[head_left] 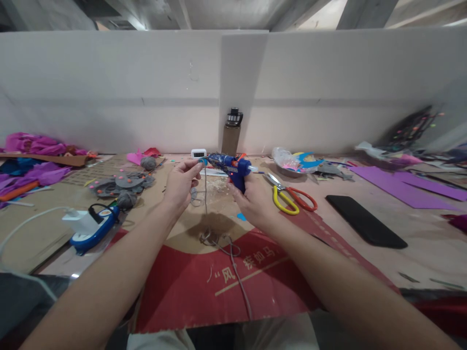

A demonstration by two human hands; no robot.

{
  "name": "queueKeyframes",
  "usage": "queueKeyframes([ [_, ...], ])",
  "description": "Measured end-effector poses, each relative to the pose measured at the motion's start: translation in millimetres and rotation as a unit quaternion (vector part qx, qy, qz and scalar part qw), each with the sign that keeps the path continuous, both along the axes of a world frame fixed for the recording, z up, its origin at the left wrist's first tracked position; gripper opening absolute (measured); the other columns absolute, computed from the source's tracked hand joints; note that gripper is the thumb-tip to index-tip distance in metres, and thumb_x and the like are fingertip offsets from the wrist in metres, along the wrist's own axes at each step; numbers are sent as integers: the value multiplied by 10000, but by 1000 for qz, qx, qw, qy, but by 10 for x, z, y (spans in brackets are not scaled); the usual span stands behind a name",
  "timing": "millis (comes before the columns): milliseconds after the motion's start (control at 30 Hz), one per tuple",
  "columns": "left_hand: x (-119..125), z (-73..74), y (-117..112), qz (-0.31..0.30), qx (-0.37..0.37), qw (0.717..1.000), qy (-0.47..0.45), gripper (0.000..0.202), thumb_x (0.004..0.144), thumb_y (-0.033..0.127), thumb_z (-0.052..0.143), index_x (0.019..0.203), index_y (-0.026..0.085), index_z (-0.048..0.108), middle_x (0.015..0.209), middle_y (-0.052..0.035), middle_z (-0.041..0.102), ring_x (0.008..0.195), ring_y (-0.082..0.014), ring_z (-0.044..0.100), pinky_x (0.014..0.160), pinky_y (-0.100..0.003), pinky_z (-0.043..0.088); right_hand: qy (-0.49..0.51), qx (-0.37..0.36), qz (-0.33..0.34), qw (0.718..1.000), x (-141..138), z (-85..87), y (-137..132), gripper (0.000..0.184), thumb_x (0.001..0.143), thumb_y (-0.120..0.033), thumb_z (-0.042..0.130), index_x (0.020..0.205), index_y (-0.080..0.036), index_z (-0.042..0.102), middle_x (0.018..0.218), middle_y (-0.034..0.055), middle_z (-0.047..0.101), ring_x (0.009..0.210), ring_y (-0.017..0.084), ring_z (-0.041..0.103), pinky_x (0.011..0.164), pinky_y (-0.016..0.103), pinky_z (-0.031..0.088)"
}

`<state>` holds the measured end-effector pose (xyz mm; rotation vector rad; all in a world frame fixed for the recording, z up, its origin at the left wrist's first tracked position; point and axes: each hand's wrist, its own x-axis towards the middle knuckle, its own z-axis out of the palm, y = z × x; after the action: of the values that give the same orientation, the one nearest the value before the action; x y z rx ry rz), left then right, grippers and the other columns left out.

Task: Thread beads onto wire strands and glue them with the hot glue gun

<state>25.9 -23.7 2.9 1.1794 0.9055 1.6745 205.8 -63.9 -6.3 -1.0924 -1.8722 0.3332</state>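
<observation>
My right hand [250, 197] is wrapped round the handle of a dark blue hot glue gun [239, 170], whose nozzle points left. At the nozzle tip, my left hand [184, 180] pinches a small blue piece [204, 161] between thumb and fingertips. A strand of grey yarn [206, 194] hangs from beside that piece down to a loose tangle on the red-and-tan cardboard [175, 287]. Whether the nozzle touches the piece, I cannot tell. Right of the glue gun lie scissors [286, 194] with one yellow and one red handle, blades parted.
A black phone [365, 221] and purple sheets [394, 187] lie to the right. At left are a blue power strip [95, 236] and grey pieces with pink dots [122, 182]. Behind stand a bottle [231, 136] and a small white display [199, 153], before a white partition [146, 87].
</observation>
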Motion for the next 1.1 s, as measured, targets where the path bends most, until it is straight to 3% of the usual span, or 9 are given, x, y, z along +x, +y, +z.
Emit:
queueKeyframes([
  [867, 5, -6, 4, -2, -8, 1000, 3, 199, 604, 275, 757, 726, 171, 640, 622, 26, 528, 501, -42, 434, 397, -152, 255, -4, 11, 3, 1000, -20, 0, -21, 257, 863, -326, 440, 1064, -177, 501, 842, 79, 603, 807, 210, 566, 709, 331, 424],
  [1100, 2, -3, 5, -17, 4, 1000, -19, 229, 572, 257, 779, 725, 163, 636, 632, 27, 524, 505, -41, 431, 395, -153, 250, 28, 11, 3, 1000, 1, -46, 16, 250, 867, -332, 441, 1055, -178, 501, 920, 91, 600, 813, 202, 570, 697, 326, 442],
])
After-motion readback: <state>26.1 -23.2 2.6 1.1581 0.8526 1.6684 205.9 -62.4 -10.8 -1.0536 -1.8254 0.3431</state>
